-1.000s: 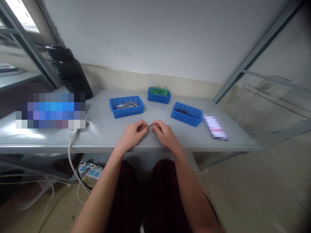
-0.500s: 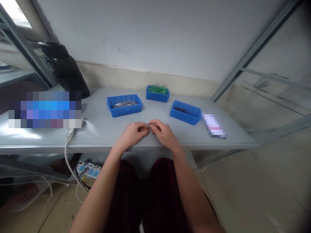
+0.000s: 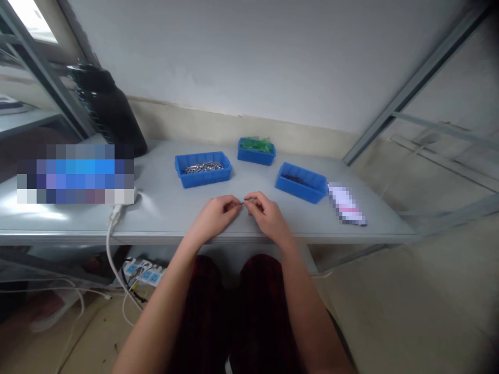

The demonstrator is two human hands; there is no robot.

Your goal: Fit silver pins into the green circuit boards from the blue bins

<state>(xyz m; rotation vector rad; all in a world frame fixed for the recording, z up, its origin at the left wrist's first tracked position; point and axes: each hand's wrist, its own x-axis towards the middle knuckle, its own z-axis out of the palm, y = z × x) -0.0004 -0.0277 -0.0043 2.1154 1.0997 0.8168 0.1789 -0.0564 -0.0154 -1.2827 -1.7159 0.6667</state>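
My left hand [image 3: 220, 214] and my right hand [image 3: 265, 212] meet above the front edge of the grey table [image 3: 163, 215], each in a pinch. Between the fingertips runs a tiny dark, thin piece, too small to name. Beyond my left hand sits a blue bin [image 3: 205, 178] with many slim silvery metal pieces [image 3: 205, 167]. To the right stands another blue bin [image 3: 302, 190], holding small dark pieces [image 3: 295, 179]. Farther back, a smaller blue bin [image 3: 255, 155] contains green, see-through pieces [image 3: 257, 144].
At the left rear a black bottle [image 3: 113, 114] stands beside a blurred-out item [image 3: 78, 174]. A white cable [image 3: 108, 249] hangs over the table's edge toward a power strip [image 3: 144, 272] below. Another blurred flat object [image 3: 346, 203] lies at the right. Metal posts [image 3: 413, 88] frame the table.
The view has shifted slightly. My fingertips have drawn a little apart, and a thin dark piece now shows between them. The bins have stayed in place.
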